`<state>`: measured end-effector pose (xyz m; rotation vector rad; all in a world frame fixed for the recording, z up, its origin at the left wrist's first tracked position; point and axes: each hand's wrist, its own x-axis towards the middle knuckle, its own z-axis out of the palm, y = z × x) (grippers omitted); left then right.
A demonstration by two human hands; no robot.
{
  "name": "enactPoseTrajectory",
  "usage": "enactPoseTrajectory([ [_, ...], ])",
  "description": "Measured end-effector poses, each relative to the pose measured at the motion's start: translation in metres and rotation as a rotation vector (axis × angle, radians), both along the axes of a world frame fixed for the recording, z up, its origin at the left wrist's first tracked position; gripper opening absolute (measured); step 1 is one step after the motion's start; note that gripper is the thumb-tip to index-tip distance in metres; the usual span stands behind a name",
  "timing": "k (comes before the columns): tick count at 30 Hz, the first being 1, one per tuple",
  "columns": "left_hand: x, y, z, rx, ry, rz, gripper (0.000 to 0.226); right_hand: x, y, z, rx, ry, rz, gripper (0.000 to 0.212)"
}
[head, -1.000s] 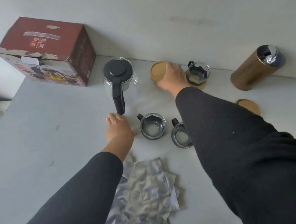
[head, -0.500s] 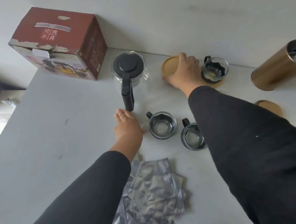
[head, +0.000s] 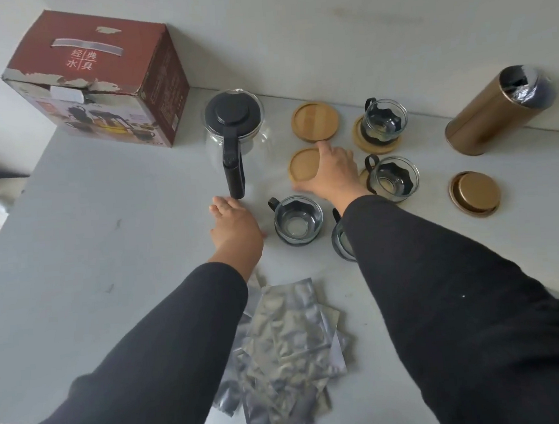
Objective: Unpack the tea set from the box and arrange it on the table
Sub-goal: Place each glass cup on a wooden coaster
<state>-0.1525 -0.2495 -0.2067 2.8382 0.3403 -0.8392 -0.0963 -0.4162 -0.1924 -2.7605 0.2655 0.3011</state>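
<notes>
The red tea-set box (head: 110, 81) stands at the table's far left corner. Beside it is a glass teapot (head: 232, 129) with a black lid and handle. A bare bamboo coaster (head: 315, 121) lies near the wall. My right hand (head: 331, 171) holds a second coaster (head: 304, 165) just in front of it, fingers over its right edge. Two glass cups (head: 385, 118) (head: 393, 179) sit on coasters to the right. Another cup (head: 298, 218) stands on the bare table, and a further one (head: 341, 240) is half hidden by my right sleeve. My left hand (head: 234, 225) rests flat below the teapot handle.
A gold tea canister (head: 496, 110) lies open on its side at the far right, its lid (head: 475, 193) flat on the table nearby. Several silver foil pouches (head: 281, 350) lie between my forearms. The grey table (head: 108, 240) ends at a wall behind.
My right hand has drawn back from the far coaster and now holds a second coaster nearer me. Another cup on a coaster has come into view. My left hand has stayed put.
</notes>
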Motion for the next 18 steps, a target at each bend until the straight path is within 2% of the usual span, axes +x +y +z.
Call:
enactPoseTrajectory([
  [3, -0.001, -0.001, 0.004, 0.011, 0.013, -0.021, 0.1, -0.009, -0.006, 0.012, 0.041, -0.033, -0.028, 0.079],
  [10, -0.003, 0.002, 0.007, 0.031, -0.006, -0.056, 0.101, -0.077, -0.025, 0.033, 0.024, -0.289, -0.056, 0.054],
  [13, 0.0, 0.004, 0.005, 0.081, 0.001, -0.132, 0.102, -0.104, -0.027, 0.032, 0.014, -0.307, -0.027, 0.058],
  [18, -0.002, 0.006, 0.003, 0.113, -0.03, -0.209, 0.098, -0.136, -0.022, 0.023, -0.056, -0.125, -0.056, 0.082],
])
